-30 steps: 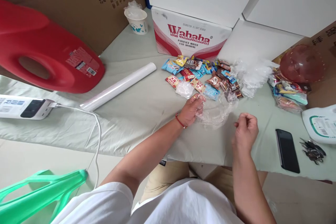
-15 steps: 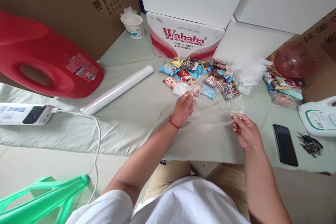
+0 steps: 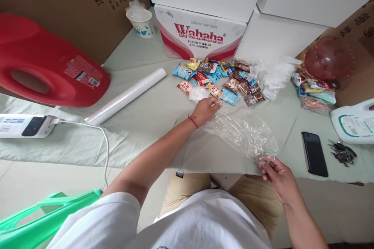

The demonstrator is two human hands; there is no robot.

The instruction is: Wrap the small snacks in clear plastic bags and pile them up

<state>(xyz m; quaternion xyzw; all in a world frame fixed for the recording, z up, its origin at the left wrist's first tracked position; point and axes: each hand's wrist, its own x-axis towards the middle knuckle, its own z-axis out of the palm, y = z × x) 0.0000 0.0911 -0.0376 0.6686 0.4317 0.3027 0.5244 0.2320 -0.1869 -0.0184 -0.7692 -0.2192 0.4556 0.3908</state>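
Note:
A clear plastic bag (image 3: 239, 132) is stretched between my two hands above the table. My left hand (image 3: 206, 109) pinches its upper left end, just in front of the snack packets. The lower right end is gripped by the fingers of my right hand (image 3: 273, 169), near the table's front edge. Beyond the bag lies a pile of small wrapped snacks (image 3: 214, 78) in blue, red, yellow and brown. A crumpled clear plastic piece (image 3: 198, 93) rests against the pile, close to my left hand. To the pile's right sits a heap of clear plastic bags (image 3: 273, 76).
A white roll (image 3: 127, 97), red jug (image 3: 52, 62) and power strip (image 3: 26, 125) are on the left. Behind stand a paper cup (image 3: 140, 23) and Wahaba-style printed carton (image 3: 201, 35). Rightward are a phone (image 3: 314, 153), keys (image 3: 343, 153), white jug (image 3: 355, 122) and red balloon-like dome (image 3: 329, 58).
My right hand has moved down toward the table edge, pulling the bag out into a longer diagonal. My left hand stays near the snacks. The view has shifted slightly.

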